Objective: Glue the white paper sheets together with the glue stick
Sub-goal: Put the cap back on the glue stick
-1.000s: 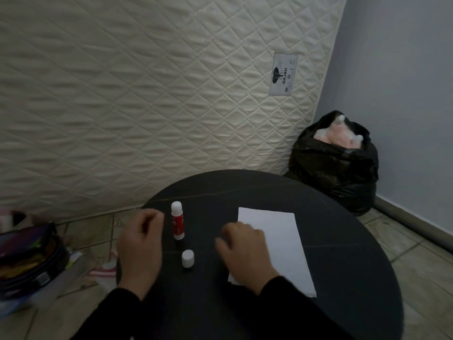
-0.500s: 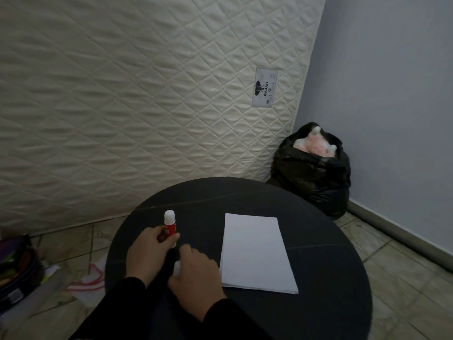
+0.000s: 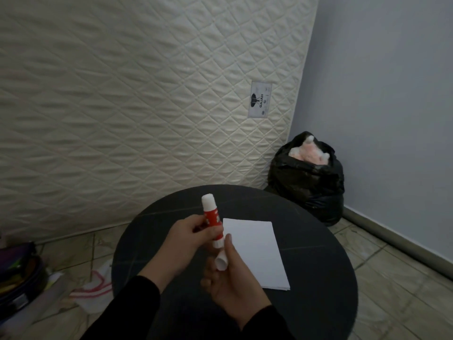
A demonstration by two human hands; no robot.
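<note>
White cap (image 3: 221, 262) sits in our right hand (image 3: 231, 278), just under the glue stick (image 3: 212, 220) our left hand (image 3: 182, 241) grips. Paper sheets (image 3: 255, 251) lie beside our right hand. We should line them up straight and push gently.

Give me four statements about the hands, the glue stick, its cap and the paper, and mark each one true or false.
1. The left hand holds the glue stick above the table. True.
2. The cap lies loose on the table. False: the right hand has it in its grip, just below the stick.
3. The white paper sheets lie flat on the table. True.
4. The glue stick is pressed against the paper. False: it is held in the air, left of the sheets.
</note>
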